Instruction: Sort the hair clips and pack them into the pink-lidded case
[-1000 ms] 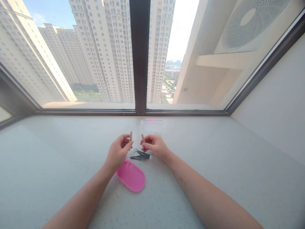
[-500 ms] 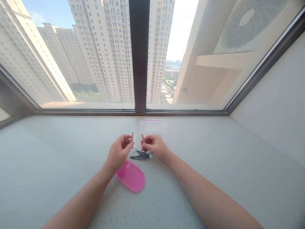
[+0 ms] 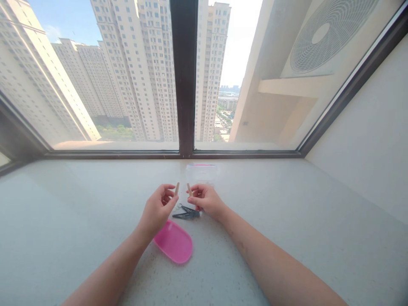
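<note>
My left hand [image 3: 159, 206] is closed in a pinch around a small wooden piece [image 3: 177, 189], slim and tan like a clothespin. Opposite it, my right hand [image 3: 206, 201] pinches a second wooden piece [image 3: 189, 190] of similar look, held upright and leaning slightly left. A narrow gap separates the two pieces. On the surface just below the hands lie black hair clips [image 3: 186, 213], partly overlapping, with small thin rings [image 3: 179, 206] beside them. A pink oval tray [image 3: 178, 246] sits nearer to me, its left edge partly covered by my left wrist.
Behind my right hand a clear plastic bag [image 3: 201, 172] with a pink strip along its top lies on the pale speckled sill [image 3: 204, 280]. A dark window frame [image 3: 186, 85] and glass border the far side, and a white wall [image 3: 366, 127] stands at right.
The view has tilted up a little, so everything sits lower in the picture. Both hands keep their pinch, and the wooden pieces are slightly closer together.
</note>
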`<state>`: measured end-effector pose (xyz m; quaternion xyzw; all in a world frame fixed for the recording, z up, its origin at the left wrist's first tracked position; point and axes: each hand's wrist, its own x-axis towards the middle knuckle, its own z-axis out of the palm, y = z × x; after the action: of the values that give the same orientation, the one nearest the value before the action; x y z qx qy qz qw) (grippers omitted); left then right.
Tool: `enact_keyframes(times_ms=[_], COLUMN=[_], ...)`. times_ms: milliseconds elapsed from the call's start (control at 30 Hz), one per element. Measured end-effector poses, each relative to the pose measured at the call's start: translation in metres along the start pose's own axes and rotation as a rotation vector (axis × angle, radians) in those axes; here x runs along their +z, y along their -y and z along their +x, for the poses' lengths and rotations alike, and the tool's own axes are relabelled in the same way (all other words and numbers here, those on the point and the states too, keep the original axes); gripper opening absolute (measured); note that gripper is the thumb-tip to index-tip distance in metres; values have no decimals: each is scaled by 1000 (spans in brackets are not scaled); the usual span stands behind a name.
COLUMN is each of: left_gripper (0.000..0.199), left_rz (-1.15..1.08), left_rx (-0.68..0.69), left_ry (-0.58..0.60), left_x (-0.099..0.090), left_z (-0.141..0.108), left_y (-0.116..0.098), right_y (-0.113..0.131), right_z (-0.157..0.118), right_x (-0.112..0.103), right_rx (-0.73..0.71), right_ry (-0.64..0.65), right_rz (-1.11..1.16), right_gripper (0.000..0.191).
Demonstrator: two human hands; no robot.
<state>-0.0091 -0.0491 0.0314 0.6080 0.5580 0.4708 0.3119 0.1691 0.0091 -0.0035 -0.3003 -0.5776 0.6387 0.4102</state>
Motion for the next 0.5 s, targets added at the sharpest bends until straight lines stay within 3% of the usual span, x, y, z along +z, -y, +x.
enact_keyframes(times_ms=[500], left_gripper=[32], left_rz=[22], left_rx=[4], left_ry=[6], left_x=[0], left_z=[1], left_y=[6], right_y=[2], right_z=[-2], right_x=[1], right_rx=[-14], right_ry=[50], right_rz=[-36], right_gripper=[42])
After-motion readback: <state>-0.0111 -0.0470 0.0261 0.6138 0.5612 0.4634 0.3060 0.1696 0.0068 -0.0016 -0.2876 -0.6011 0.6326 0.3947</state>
